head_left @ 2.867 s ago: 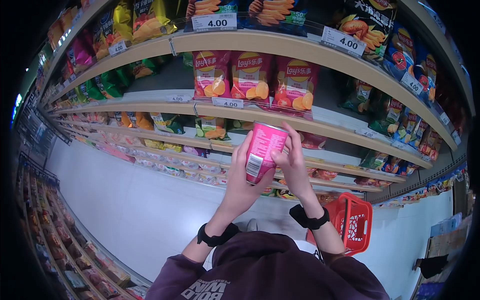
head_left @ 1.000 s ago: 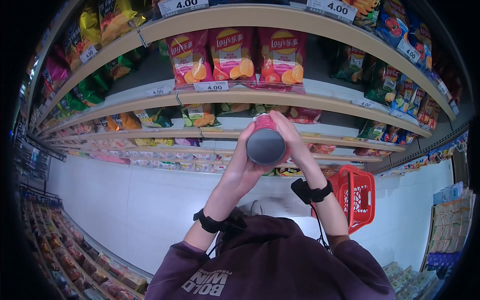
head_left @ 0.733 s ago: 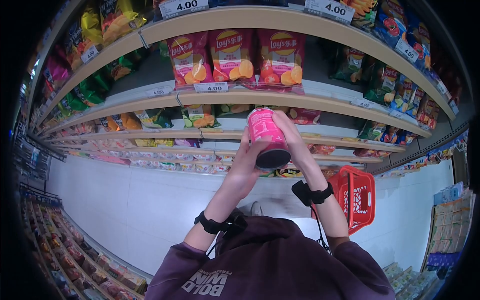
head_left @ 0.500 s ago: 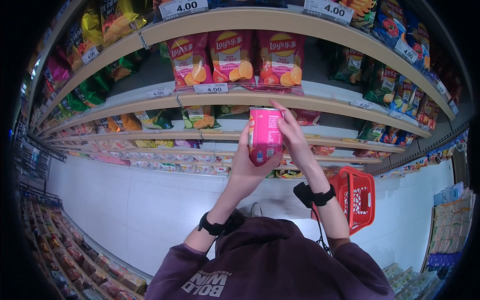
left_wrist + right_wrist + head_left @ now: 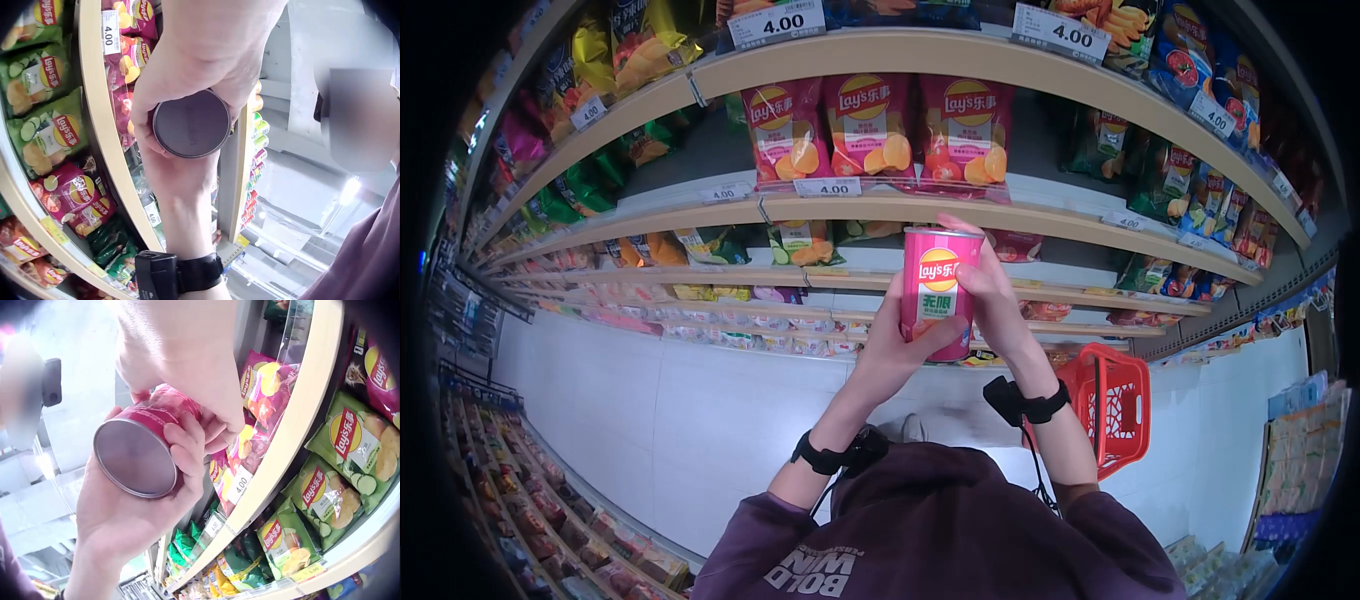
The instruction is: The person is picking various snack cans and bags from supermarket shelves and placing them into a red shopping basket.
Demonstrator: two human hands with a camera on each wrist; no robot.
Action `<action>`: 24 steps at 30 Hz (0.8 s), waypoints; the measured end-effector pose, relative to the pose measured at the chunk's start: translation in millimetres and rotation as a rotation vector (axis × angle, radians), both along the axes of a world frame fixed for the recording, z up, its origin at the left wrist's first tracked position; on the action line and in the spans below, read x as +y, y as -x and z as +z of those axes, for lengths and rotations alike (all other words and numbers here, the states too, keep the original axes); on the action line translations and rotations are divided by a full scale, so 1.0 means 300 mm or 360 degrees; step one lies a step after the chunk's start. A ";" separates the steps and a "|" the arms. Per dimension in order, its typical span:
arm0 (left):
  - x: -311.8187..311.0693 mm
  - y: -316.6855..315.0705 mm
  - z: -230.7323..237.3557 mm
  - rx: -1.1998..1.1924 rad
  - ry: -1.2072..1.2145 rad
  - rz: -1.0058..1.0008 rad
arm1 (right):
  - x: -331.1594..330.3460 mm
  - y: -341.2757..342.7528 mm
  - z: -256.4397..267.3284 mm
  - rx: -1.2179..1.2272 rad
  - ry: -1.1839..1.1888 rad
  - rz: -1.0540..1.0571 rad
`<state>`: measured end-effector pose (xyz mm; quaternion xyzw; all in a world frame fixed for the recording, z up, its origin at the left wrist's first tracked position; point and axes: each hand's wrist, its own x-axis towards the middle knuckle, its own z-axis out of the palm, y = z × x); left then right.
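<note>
Both hands hold a pink Lay's chip canister [image 5: 937,302] before the shelves, upright in the head view with its logo toward the head camera. My left hand [image 5: 890,350] grips the lower left side, its thumb across the label. On the upper right side, my right hand [image 5: 998,308] lays its thumb on the front beside the logo, fingers behind. The canister's grey base [image 5: 192,123] shows in the left wrist view, between the hands. In the right wrist view, the left fingers [image 5: 185,445] wrap round the pink wall near the base.
Shelves in front carry pink Lay's bags [image 5: 870,130], with a price tag [image 5: 827,187] on the shelf edge [image 5: 1050,222]. A red basket [image 5: 1142,405] stands on the floor to the right. Another stocked shelf [image 5: 530,490] runs along the left.
The canister was tipped with its base toward the head camera, then stood back up. It has turned from its text panel to its logo side. Both hands keep hold of it.
</note>
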<state>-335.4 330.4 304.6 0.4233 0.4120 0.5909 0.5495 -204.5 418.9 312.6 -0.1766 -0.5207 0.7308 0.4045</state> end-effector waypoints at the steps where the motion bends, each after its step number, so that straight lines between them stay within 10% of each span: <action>1: 0.004 -0.001 -0.012 0.0072 -0.0062 0.0035 | -0.003 0.003 0.010 -0.0018 -0.0035 -0.0004; 6: 0.034 0.019 -0.059 0.0920 -0.0350 0.0502 | 0.025 0.005 0.020 -0.0487 -0.0823 -0.0506; 24: 0.081 0.084 0.087 0.0628 -0.0717 0.0733 | 0.080 0.103 0.389 -0.0625 -0.1753 -0.0240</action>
